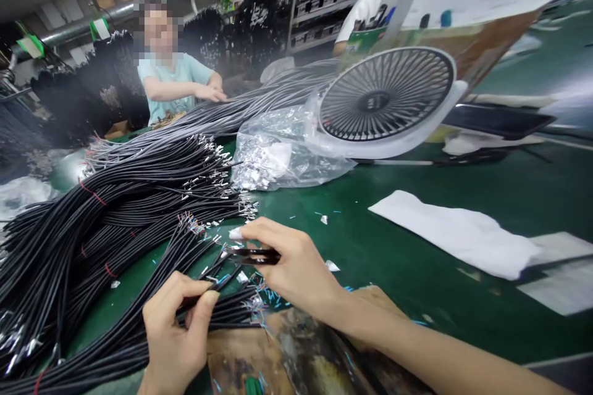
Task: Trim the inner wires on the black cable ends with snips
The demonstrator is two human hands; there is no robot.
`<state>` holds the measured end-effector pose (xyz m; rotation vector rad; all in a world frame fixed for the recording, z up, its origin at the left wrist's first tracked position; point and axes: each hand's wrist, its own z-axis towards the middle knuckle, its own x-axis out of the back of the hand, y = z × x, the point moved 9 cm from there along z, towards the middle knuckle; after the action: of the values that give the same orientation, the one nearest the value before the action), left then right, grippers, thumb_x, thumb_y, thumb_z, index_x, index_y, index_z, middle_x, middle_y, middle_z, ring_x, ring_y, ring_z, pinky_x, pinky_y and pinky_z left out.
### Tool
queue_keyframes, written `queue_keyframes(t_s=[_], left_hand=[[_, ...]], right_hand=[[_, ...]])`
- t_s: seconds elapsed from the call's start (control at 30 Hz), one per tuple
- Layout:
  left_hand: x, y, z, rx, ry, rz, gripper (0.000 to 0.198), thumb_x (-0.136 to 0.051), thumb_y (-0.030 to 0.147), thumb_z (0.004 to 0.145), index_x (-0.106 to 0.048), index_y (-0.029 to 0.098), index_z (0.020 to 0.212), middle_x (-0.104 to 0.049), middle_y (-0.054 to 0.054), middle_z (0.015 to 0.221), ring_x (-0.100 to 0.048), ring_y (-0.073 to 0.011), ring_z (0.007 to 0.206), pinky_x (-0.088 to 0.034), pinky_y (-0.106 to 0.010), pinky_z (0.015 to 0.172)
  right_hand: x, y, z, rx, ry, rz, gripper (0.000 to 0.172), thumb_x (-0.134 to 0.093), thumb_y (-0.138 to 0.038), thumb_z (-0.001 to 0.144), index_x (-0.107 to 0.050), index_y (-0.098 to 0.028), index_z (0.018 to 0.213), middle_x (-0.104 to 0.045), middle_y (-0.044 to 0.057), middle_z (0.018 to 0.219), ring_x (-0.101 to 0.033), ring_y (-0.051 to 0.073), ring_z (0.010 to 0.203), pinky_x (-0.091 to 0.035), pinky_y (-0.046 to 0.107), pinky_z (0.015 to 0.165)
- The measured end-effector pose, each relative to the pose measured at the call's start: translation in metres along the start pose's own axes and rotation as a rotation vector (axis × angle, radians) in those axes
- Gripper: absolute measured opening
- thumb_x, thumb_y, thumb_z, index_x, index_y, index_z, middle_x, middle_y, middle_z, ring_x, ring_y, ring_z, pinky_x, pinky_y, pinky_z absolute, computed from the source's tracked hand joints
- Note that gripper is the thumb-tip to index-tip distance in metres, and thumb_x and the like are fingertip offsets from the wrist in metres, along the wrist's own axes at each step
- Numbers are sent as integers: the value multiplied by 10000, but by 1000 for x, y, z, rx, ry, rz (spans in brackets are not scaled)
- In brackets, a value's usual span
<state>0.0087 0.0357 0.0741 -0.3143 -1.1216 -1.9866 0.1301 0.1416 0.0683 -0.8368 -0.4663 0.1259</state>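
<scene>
Near the bottom middle, my left hand (178, 321) pinches a black cable (222, 284) between thumb and fingers, its stripped end pointing up and right. Just to the right, my right hand (291, 265) is closed around dark tweezers (257, 255), whose tips are close to the cable's end. A white cover sits on one fingertip of that hand. Below and beside my hands lies a bundle of black cables (231, 310) with bared ends. More black cables (139, 191), tied with red bands, are piled on the left.
A round fan (386, 102) stands beyond my hands, beside a clear plastic bag (287, 148). White cloth (454, 228) lies on the green table (389, 302) at right. A stained board (245, 358) is at the front. Across the table, a person (173, 83) handles grey cables (264, 95).
</scene>
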Motion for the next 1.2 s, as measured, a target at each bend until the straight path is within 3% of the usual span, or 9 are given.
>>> queue_keyframes(t_s=[0.17,0.33,0.5,0.57,0.7,0.77,0.87,0.97,1.2], left_hand=[[-1,-7,2,53,-10,-17,200,-463,182,864,-620,174,741,-596,-20,635,-553,-119,559,-444,-209,499],[-4,-10,2,56,-29,-37,222,-455,195,867,-627,179,728,-591,-10,616,-547,-118,537,-425,-208,493],[-4,-10,2,59,-34,-34,201,-469,185,863,-624,175,735,-584,-11,618,-543,-116,543,-422,-208,500],[-4,-9,2,62,-35,-31,184,-483,182,859,-627,178,744,-597,-12,642,-558,-117,569,-441,-204,518],[-5,-8,2,66,-43,-27,157,-517,202,847,-643,186,756,-616,-18,674,-582,-128,608,-470,-210,543],[-5,-7,2,75,-41,-27,163,-511,212,853,-644,185,763,-619,-24,679,-582,-131,609,-470,-214,538],[-6,-7,2,95,-34,-34,173,-500,219,862,-642,182,771,-619,-28,682,-580,-129,607,-465,-213,530],[-7,-8,1,118,-32,-51,167,-505,224,860,-651,184,790,-623,-28,692,-586,-128,621,-470,-208,538],[-6,-22,-3,217,-8,-122,138,-526,251,858,-637,171,845,-626,-32,744,-602,-121,645,-513,-188,565]], right_hand=[[-7,-8,-5,28,-118,19,220,-445,-112,800,-660,-139,766,-646,50,677,-565,143,575,-421,241,536],[-16,-21,-12,89,-211,126,166,-475,-118,784,-639,-137,768,-624,41,687,-530,130,585,-403,231,542],[-13,-22,-12,100,-141,70,179,-492,-96,733,-479,-149,563,-497,8,596,-427,110,550,-321,219,499],[-11,-18,-11,45,-109,60,162,-485,-86,705,-436,-156,567,-474,1,602,-408,105,549,-308,214,492],[-20,-10,-11,-84,-221,196,66,-512,-101,725,-552,-149,745,-560,-7,644,-448,96,532,-346,201,498],[-23,-16,-12,-30,-270,201,88,-517,-145,777,-588,-146,727,-557,-6,612,-440,97,517,-343,209,493],[-20,-22,-12,56,-253,136,211,-473,-181,839,-608,-142,683,-533,5,581,-425,104,513,-332,225,488],[-20,-21,-13,64,-247,124,211,-457,-181,841,-612,-136,705,-541,13,599,-432,107,524,-338,227,495],[-31,2,-12,-278,-296,470,178,-531,-256,829,-640,-122,789,-632,36,705,-547,121,620,-415,202,549]])
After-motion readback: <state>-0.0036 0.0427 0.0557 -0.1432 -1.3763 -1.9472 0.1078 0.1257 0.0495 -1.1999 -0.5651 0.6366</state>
